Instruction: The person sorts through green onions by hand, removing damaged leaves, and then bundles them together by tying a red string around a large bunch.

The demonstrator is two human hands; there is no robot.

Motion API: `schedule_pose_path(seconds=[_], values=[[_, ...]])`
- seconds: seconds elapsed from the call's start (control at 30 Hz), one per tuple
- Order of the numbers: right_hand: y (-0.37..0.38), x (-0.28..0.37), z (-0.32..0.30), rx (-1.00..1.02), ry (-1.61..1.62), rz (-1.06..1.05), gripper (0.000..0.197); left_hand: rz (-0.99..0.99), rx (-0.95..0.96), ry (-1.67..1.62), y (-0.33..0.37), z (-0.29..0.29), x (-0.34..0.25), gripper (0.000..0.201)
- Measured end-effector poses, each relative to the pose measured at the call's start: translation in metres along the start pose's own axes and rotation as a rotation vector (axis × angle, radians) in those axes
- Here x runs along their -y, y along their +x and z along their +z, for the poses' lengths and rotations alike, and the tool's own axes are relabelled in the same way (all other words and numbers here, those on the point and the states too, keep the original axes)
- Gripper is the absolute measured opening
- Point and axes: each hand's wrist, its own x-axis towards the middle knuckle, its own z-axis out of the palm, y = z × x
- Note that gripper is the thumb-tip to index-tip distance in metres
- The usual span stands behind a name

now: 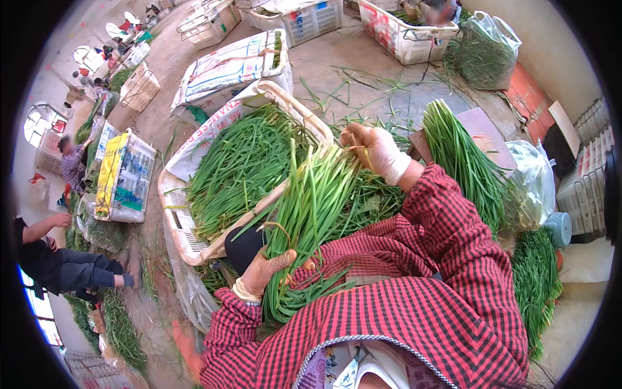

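Note:
My left hand (264, 272), in a pale thin glove, is closed around the lower, leafy part of a bunch of garlic chives (314, 194). The bunch slants over my lap, pale stem ends up and to the right, green leaves hanging below the hand. My right hand (376, 150), also gloved, pinches beside those stem ends; a thin yellowish strand shows at its fingertips, but what they grip is unclear. Loose chives (240, 168) fill a white plastic crate (175, 223) left of the bunch. To the right, another chive bundle (457, 152) leans on a small stool (489, 129).
Covered crates (227, 68) stand beyond mine. A clear bag of greens (486, 55) sits far right, near a plastic bag (528, 178) and a blue container (558, 228). More chives (534, 279) lie lower right. Another person (58, 249) sits at left; scraps litter the floor.

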Motion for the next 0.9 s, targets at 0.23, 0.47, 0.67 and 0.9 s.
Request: schedule_pose_path(seconds=[0.23, 0.47, 0.67, 0.9], values=[[-0.001, 0.008, -0.084, -0.272, -0.364, 0.091, 0.022, 0.105, -0.056, -0.036, -0.022, -0.010, 0.013, 0.049], [-0.070, 0.053, 0.050, 0.295, -0.062, 0.254, 0.032, 0.115, -0.003, -0.020, 0.002, 0.007, 0.018, 0.051], [-0.065, 0.046, 0.054, 0.308, 0.057, 0.261, 0.018, 0.147, -0.033, -0.038, -0.002, -0.001, 0.023, 0.050], [-0.041, 0.018, 0.030, 0.114, -0.712, -0.114, 0.023, 0.102, -0.147, -0.046, -0.014, 0.003, 0.008, 0.038]])
